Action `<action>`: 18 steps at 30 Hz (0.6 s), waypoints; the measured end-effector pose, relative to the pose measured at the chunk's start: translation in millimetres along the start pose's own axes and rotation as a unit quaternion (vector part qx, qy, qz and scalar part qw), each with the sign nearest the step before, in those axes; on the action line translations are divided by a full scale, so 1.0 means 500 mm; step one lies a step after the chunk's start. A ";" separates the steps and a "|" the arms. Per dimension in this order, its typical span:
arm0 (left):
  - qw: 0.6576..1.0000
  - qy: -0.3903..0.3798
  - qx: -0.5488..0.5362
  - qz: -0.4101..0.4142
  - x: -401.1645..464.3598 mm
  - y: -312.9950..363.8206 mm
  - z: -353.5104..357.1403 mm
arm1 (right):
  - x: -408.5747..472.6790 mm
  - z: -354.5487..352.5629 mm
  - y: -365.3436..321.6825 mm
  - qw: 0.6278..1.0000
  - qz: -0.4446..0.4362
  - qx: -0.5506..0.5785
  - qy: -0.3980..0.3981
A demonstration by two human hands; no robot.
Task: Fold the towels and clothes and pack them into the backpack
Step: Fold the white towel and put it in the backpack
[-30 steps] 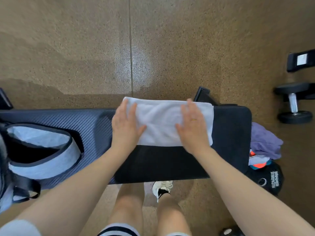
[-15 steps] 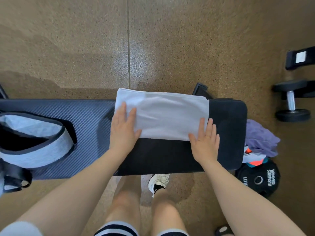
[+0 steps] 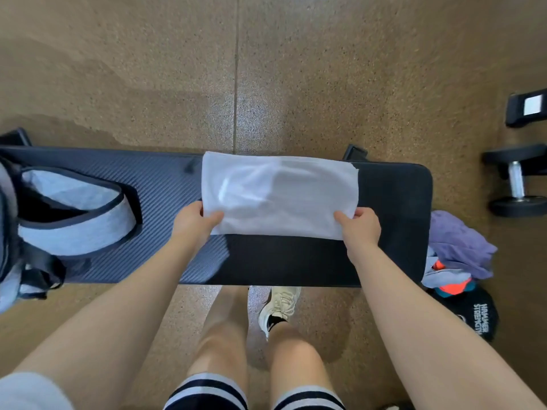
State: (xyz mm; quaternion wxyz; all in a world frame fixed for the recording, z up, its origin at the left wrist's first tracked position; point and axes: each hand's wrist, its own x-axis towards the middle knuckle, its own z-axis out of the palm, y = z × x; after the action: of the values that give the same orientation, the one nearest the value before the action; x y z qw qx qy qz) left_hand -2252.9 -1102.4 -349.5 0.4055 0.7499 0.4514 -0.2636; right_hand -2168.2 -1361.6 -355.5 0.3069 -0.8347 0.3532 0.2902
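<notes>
Towel (image 3: 279,193) on bench (image 3: 393,202); left hand (image 3: 194,221), right hand (image 3: 359,227) each grip pinches a near corner

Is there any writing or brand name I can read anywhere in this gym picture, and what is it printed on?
"HAMMER STRENGTH": white letters on the black weight plate lying on the floor at the right end of the bench.
White label on the black equipment foot, upper right: blank or too washed out to read.
White towel, backpack, sneaker: no readable text.
</notes>
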 end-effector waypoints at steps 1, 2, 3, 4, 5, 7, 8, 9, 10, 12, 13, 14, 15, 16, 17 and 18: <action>1.000 -0.012 -0.002 -0.004 -0.016 -0.014 -0.003 | -0.009 -0.004 0.012 1.000 -0.008 -0.007 -0.018; 1.000 -0.026 0.005 -0.013 -0.034 -0.032 -0.005 | -0.019 -0.010 0.027 0.999 -0.014 -0.015 -0.032; 0.999 -0.039 0.018 -0.025 -0.055 -0.052 -0.003 | -0.029 -0.016 0.042 0.999 -0.020 -0.024 -0.043; 0.998 -0.043 0.028 -0.041 -0.076 -0.071 0.000 | -0.039 -0.023 0.058 0.998 -0.027 -0.036 -0.053; 0.997 -0.035 0.032 -0.058 -0.095 -0.090 0.006 | -0.047 -0.028 0.073 0.996 -0.036 -0.048 -0.065; 0.995 0.033 0.050 -0.083 -0.126 -0.119 0.027 | -0.065 -0.033 0.096 0.992 -0.052 -0.072 -0.085; 0.990 0.086 0.083 -0.072 -0.136 -0.130 0.043 | -0.073 -0.031 0.106 0.992 -0.054 -0.072 -0.091; 0.984 0.126 0.122 -0.025 -0.148 -0.132 0.061 | -0.079 -0.029 0.113 0.992 -0.055 -0.060 -0.094; 0.976 0.145 0.153 0.064 -0.155 -0.130 0.084 | -0.083 -0.026 0.118 0.993 -0.050 -0.037 -0.098; 0.922 0.120 0.213 0.301 -0.159 -0.115 0.141 | -0.086 -0.024 0.119 0.993 -0.036 0.029 -0.108; 0.885 0.104 0.247 0.382 -0.154 -0.104 0.170 | -0.084 -0.025 0.119 0.991 -0.027 0.058 -0.114; 0.859 0.085 0.276 0.423 -0.146 -0.090 0.196 | -0.080 -0.026 0.119 0.990 -0.020 0.076 -0.120; 0.847 0.064 0.296 0.437 -0.141 -0.071 0.217 | -0.075 -0.028 0.121 0.988 -0.015 0.092 -0.126; 0.842 0.042 0.307 0.442 -0.137 -0.050 0.236 | -0.070 -0.029 0.122 0.985 -0.008 0.112 -0.130; 0.836 0.028 0.310 0.452 -0.133 -0.032 0.253 | -0.065 -0.027 0.124 0.982 0.002 0.137 -0.133; 0.828 0.018 0.314 0.464 -0.128 -0.016 0.268 | -0.064 -0.024 0.124 0.977 0.015 0.164 -0.133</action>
State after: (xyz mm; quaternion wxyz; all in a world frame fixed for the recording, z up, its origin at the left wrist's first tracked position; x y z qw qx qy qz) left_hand -2292.8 -1243.2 -374.8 0.2149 0.9624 -0.0496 -0.1583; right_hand -2230.9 -1392.0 -344.3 0.4793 -0.7216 0.3650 0.3411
